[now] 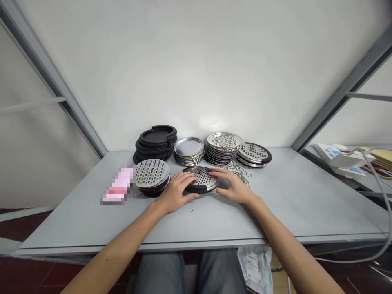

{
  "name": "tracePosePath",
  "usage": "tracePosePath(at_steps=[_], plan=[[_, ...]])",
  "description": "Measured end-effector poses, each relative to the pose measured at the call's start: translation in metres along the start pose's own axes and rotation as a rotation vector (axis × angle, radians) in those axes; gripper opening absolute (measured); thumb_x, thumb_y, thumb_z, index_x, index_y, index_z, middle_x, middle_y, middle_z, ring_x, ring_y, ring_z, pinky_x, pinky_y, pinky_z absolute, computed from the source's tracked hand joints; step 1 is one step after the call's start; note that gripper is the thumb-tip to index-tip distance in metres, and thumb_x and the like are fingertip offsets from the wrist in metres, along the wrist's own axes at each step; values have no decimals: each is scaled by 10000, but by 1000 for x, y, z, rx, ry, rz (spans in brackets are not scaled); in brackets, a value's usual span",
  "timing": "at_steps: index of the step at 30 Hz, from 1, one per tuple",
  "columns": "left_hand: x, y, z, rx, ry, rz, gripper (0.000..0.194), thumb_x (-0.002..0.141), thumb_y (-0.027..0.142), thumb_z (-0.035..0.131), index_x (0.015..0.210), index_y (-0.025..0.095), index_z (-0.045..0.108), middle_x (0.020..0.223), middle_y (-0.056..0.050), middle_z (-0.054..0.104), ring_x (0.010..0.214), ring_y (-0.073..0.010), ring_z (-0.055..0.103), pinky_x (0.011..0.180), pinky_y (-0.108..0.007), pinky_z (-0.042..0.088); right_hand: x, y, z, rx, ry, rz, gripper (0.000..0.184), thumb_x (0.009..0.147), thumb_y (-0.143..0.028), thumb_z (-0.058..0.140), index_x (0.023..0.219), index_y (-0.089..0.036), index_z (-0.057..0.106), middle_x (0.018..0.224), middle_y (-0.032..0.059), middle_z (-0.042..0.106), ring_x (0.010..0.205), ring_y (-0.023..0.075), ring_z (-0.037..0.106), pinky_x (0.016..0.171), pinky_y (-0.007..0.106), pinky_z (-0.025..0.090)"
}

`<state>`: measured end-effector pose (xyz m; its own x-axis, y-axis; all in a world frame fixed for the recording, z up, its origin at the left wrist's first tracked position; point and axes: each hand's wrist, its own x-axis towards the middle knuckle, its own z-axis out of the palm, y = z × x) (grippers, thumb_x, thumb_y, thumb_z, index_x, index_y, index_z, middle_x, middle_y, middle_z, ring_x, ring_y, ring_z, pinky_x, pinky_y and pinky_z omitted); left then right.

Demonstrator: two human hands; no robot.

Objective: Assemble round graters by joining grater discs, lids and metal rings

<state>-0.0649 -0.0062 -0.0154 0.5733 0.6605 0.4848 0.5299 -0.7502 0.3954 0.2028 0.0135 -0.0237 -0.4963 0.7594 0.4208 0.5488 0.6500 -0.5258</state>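
In front of me on the table lies a round perforated metal disc point(200, 174) with a black rim; a bare metal section shows at its near right edge. My left hand point(177, 190) grips its left side, fingers over the top and thumb along the near edge. On the opposite side my right hand point(234, 185) holds the rim between fingers and thumb. Just left of my left hand is a stack of perforated metal plates point(152, 173) over black pieces. Small S-shaped metal hooks point(240, 169) lie scattered beyond my right hand.
Along the wall stand a pile of black rings point(157, 136), a stack of plain metal discs point(189, 147), a stack of perforated metal discs point(224, 141) and black-rimmed discs point(254, 152). A blurred pink item point(119, 183) lies left. White boxes point(338, 159) and a cable point(378, 179) are far right.
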Motion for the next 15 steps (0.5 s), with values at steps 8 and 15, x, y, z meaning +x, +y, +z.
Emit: tracePosePath(at_steps=[8,15], plan=[[-1,-2,4,49,-6,-28,541,721,473,722,1190,235,597,1241,-98,597,1203,-286,496,1028,-500,385,-2,6,4,-51,-50,24,553,699,-270,699,1242,-253,592,1350,103,515,1221,298,508,1035,489,404],[-1,-2,3,23,65,-8,473,777,437,684,1188,220,595,1259,-100,600,1199,-266,521,1044,-483,381,0,4,3,-50,30,-11,511,743,-275,687,1244,-264,589,1308,95,545,1207,287,511,1017,481,421]])
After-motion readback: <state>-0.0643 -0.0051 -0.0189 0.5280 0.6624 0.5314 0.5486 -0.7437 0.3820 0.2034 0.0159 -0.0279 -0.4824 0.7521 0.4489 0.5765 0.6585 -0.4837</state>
